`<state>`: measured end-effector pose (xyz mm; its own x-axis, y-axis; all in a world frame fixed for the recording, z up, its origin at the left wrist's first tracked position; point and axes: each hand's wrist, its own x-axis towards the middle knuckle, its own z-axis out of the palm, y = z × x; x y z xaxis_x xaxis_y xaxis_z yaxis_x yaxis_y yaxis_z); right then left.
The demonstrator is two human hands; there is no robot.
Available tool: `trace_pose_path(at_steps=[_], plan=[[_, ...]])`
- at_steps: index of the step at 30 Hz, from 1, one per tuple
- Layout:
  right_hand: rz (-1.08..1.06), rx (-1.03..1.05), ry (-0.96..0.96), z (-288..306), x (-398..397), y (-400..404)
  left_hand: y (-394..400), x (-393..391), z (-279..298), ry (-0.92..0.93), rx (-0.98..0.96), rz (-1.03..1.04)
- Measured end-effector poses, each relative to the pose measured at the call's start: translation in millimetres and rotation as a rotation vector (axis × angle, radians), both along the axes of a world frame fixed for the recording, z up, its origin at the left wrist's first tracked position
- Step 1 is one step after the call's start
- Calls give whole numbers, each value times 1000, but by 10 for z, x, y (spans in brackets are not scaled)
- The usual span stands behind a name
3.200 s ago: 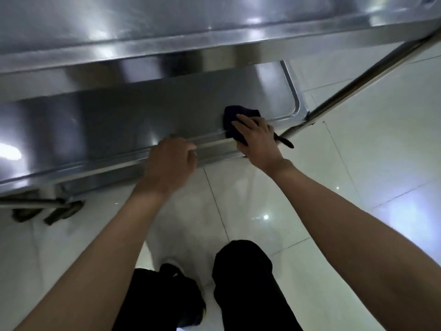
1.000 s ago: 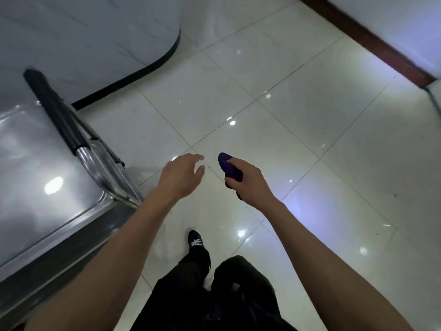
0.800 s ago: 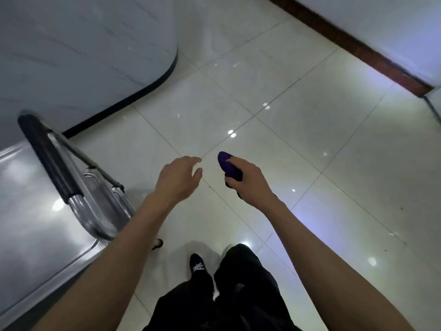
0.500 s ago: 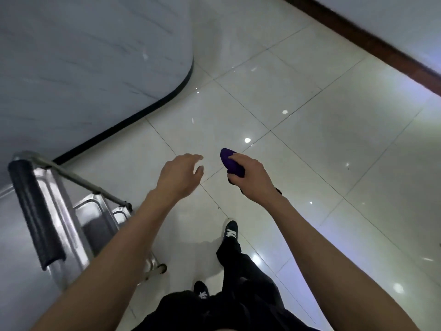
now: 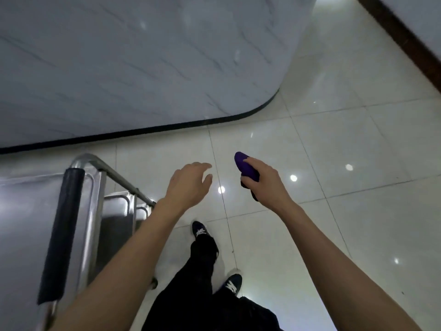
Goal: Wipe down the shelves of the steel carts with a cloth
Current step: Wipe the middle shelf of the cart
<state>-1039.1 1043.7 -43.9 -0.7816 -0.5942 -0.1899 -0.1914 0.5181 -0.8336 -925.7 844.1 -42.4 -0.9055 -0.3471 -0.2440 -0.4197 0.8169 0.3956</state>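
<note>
The purple cloth (image 5: pixel 245 167), bunched small, sits just right of frame centre, gripped in the right hand (image 5: pixel 266 182) with its end poking past the fingertips; the left hand (image 5: pixel 188 183) hangs loose, holding nothing, beside the steel cart (image 5: pixel 28 211) at lower left

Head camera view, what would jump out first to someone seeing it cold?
Probably the purple cloth, bunched in the right hand above the pale tiled floor at centre frame. Beside it the left hand hangs empty with fingers loose. At lower left stands the steel cart with its black-padded handle.
</note>
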Motion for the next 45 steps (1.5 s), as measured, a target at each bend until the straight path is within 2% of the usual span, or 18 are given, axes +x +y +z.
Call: trace_pose_path(at_steps=[7, 17, 28, 35, 45], plan=[[122, 27, -20, 29, -818, -1164, -1021, -593, -139, 19, 72, 170], [216, 36, -15, 41, -1880, -2267, -2002, -1442, -149, -20, 59, 253], [645, 97, 159, -73, -3234, -3883, -3117, -2353, -71, -48, 14, 491], [920, 71, 121, -129, -3139, -5260, -3747, -1941, -158, -21, 88, 824], [1391, 97, 128, -234, -2071, -7173, -4657, -826, -411, 56, 138, 1357]])
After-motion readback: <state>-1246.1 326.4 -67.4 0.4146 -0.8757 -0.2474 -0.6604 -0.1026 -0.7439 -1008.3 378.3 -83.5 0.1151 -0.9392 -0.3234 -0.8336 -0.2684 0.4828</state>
